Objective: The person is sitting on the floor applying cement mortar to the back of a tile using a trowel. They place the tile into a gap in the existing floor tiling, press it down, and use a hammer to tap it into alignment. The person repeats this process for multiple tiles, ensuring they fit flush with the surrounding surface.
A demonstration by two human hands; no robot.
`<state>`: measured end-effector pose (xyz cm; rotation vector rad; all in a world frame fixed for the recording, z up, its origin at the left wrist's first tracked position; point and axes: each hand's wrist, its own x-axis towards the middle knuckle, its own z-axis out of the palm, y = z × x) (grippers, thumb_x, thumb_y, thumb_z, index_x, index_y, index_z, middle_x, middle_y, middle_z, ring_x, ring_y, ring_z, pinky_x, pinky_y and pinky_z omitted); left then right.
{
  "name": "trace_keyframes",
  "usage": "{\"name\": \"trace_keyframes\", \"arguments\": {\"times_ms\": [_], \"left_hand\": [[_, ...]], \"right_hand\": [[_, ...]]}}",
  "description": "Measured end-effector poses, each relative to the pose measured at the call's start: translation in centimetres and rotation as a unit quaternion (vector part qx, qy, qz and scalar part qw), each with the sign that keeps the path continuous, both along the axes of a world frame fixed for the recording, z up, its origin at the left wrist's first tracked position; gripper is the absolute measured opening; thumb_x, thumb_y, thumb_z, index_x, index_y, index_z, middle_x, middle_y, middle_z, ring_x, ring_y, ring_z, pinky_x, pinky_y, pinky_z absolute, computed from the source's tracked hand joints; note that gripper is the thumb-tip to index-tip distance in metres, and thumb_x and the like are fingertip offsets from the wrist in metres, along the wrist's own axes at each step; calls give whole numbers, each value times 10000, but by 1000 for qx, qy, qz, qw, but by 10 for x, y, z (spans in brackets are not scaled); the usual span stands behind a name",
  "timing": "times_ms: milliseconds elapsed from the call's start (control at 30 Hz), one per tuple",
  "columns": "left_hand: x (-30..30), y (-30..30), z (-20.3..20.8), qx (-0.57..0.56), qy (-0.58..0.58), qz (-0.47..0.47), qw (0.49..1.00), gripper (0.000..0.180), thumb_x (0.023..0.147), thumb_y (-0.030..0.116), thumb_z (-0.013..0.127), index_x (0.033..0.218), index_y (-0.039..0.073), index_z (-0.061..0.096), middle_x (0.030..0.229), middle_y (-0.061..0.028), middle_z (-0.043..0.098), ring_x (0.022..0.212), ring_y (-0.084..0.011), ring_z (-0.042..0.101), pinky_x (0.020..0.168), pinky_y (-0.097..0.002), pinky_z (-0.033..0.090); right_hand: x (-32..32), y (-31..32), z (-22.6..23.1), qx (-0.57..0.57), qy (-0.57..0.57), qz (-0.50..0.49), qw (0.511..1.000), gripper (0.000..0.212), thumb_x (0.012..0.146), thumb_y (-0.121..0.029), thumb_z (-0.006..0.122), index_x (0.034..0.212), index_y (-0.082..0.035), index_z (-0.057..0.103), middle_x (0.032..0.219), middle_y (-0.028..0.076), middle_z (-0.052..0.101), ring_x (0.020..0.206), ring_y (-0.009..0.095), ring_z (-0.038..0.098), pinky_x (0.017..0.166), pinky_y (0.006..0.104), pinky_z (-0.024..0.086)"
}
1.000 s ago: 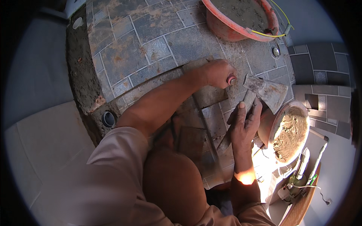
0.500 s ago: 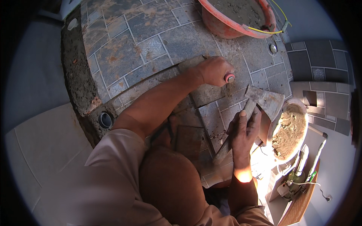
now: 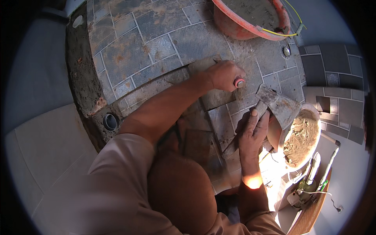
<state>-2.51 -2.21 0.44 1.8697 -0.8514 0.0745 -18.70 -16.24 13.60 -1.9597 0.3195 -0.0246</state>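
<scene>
My left hand (image 3: 226, 75) is closed around a red-ended handle (image 3: 239, 82) of a tool whose working end is mostly hidden beneath the fist. That fist is over the floor tiles, beside a gap in the tiling. To its right, my right hand (image 3: 252, 131) grips the wooden handle of a hatchet (image 3: 279, 105), thumb lying along the shaft. The hatchet's broad, mortar-smeared metal head points to the upper right, close to a pale basin (image 3: 318, 117) of sandy mortar. Its handle end reaches down past my wrist, above the tiles.
An orange-red tub (image 3: 235, 29) of wet grey mortar stands at the far side. An open pipe (image 3: 110, 122) sticks up at left by a rough trench (image 3: 80, 70). A round metal drain (image 3: 286, 51) is set far right. Pipes and a cable (image 3: 333, 201) lie at lower right.
The view has shifted slightly. The hatchet has tilted a little, its handle end swinging upward and its head looking larger. My left hand stays closed in about the same place.
</scene>
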Motion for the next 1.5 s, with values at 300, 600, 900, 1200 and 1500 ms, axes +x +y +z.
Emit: {"name": "trace_keyframes", "arguments": {"times_ms": [300, 600, 900, 1200, 1500], "left_hand": [[-2, -7, -2, 22, 6, -38, 999, 188, 791, 172, 765, 756, 51, 625, 783, -197, 665, 788, -455, 666, 695, -522, 516], [1, -12, -6, 52, -4, -40, 998, 161, 799, 170, 759, 790, 64, 638, 826, -198, 689, 834, -450, 686, 728, -523, 538], [-1, -17, -10, 80, -40, -13, 996, 199, 803, 207, 797, 862, 68, 668, 894, -170, 713, 867, -432, 698, 758, -523, 558], [2, -23, -17, 111, -36, -17, 993, 218, 816, 236, 803, 898, 67, 691, 918, -179, 713, 901, -429, 704, 788, -524, 558], [-11, -13, -7, 70, -34, -20, 997, 143, 765, 145, 770, 830, 54, 680, 883, -173, 702, 875, -421, 697, 787, -516, 556]], "right_hand": [[-20, -4, -9, 100, 32, -24, 994, 211, 1159, -266, 465, 1093, -67, 492, 696, -4, 506, 523, 92, 473, 467, 255, 397], [-3, -8, -49, -64, -6, 5, 998, 301, 1115, -274, 520, 1122, 24, 561, 830, 165, 618, 691, 288, 587, 645, 404, 482], [-24, -12, -83, -25, -57, -5, 998, 253, 1145, -299, 495, 1030, -73, 504, 676, 6, 517, 514, 101, 493, 452, 287, 399], [-30, -5, -65, 117, -26, -86, 989, 321, 1140, -351, 512, 1081, -43, 580, 788, 42, 576, 605, 131, 509, 553, 293, 443], [-39, 3, -60, 74, 24, -67, 995, 270, 1140, -316, 515, 1054, -64, 557, 742, 23, 565, 575, 120, 535, 515, 289, 439]]}}
